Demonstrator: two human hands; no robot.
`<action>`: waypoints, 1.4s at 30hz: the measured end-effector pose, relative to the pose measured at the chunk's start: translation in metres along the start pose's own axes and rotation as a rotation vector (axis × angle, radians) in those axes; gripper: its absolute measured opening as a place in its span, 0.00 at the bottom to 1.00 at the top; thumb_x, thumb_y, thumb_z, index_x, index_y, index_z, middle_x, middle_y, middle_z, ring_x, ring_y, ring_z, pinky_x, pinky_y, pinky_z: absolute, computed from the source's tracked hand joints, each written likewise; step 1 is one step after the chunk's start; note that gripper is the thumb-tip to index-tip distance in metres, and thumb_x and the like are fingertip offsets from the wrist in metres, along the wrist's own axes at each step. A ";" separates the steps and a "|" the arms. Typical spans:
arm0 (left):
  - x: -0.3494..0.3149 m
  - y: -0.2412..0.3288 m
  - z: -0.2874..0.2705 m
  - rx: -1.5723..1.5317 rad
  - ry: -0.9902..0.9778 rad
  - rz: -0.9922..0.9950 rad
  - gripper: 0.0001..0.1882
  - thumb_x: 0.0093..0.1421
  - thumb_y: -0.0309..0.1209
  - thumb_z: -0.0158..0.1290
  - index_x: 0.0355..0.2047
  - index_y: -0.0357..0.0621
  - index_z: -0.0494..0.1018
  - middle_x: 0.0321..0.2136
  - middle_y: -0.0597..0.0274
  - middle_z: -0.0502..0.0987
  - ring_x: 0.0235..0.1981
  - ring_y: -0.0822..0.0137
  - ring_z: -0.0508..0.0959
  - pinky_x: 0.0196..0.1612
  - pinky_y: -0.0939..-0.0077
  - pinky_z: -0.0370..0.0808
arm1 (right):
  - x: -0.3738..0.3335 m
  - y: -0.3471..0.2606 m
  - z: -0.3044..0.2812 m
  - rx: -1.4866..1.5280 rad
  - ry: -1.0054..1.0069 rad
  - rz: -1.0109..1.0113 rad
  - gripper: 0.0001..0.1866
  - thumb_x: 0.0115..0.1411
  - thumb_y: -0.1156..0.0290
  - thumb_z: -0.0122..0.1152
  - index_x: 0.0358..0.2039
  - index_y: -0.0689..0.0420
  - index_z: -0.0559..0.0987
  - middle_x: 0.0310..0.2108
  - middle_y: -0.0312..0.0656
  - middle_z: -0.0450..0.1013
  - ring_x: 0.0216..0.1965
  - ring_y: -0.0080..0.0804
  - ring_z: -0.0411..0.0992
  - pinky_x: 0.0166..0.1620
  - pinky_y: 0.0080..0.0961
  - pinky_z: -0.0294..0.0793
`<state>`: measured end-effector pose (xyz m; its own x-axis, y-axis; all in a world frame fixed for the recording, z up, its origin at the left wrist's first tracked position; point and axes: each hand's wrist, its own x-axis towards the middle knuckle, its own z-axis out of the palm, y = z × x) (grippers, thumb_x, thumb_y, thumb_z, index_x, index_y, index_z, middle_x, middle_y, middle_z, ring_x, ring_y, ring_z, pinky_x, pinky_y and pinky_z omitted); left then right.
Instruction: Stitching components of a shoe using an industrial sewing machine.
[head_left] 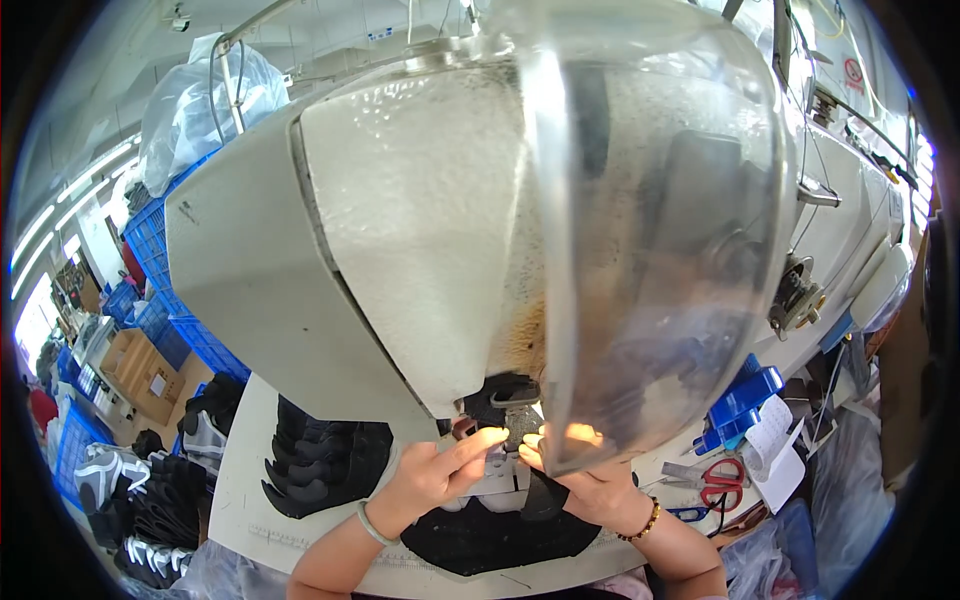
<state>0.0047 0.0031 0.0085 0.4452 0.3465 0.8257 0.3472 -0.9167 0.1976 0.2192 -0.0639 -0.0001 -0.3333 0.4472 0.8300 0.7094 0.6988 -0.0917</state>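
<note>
The white sewing machine head (420,230) fills the middle of the view, and both hands meet below it at the dark presser foot area (500,395). My left hand (425,480) has its index finger stretched to the foot and its other fingers curled in; anything pinched there is too small to see. Facing it, my right hand (595,490) has its fingertips pressed together near the needle, partly behind a clear plastic shield (660,260). Against its underside rests a dark grey fabric piece (544,497). A larger black fabric piece (490,540) lies on the table under both wrists.
Several black curved pieces (325,455) lie overlapped on the white table (245,490) at left. At right are red-handled scissors (722,484), paper slips (775,450) and a blue plastic holder (740,405). Grey-and-black shoe uppers (110,475) and blue crates (155,240) stand far left.
</note>
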 end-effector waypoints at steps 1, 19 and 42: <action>0.001 0.003 0.000 -0.001 -0.002 0.002 0.21 0.49 0.22 0.56 0.45 0.54 0.77 0.18 0.70 0.72 0.12 0.73 0.65 0.14 0.79 0.64 | 0.004 0.002 -0.003 0.008 -0.018 0.001 0.18 0.44 0.76 0.66 0.39 0.54 0.82 0.42 0.36 0.76 0.44 0.32 0.74 0.47 0.29 0.73; -0.008 -0.012 -0.006 0.140 -0.019 0.150 0.15 0.48 0.28 0.60 0.39 0.50 0.80 0.38 0.52 0.76 0.31 0.63 0.78 0.34 0.72 0.74 | -0.112 -0.045 -0.090 -0.408 -0.546 0.549 0.16 0.44 0.79 0.56 0.38 0.62 0.74 0.35 0.45 0.69 0.38 0.43 0.68 0.42 0.36 0.67; -0.004 -0.012 0.006 0.196 0.043 0.210 0.29 0.41 0.24 0.61 0.47 0.58 0.73 0.41 0.57 0.75 0.28 0.70 0.77 0.28 0.77 0.75 | 0.032 -0.012 -0.040 -0.362 -0.134 0.075 0.17 0.55 0.56 0.64 0.45 0.42 0.81 0.13 0.28 0.66 0.06 0.25 0.55 0.12 0.25 0.50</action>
<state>0.0035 0.0139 -0.0007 0.4898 0.1405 0.8604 0.4058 -0.9103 -0.0824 0.2248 -0.0798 0.0499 -0.3337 0.5750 0.7470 0.9000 0.4301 0.0709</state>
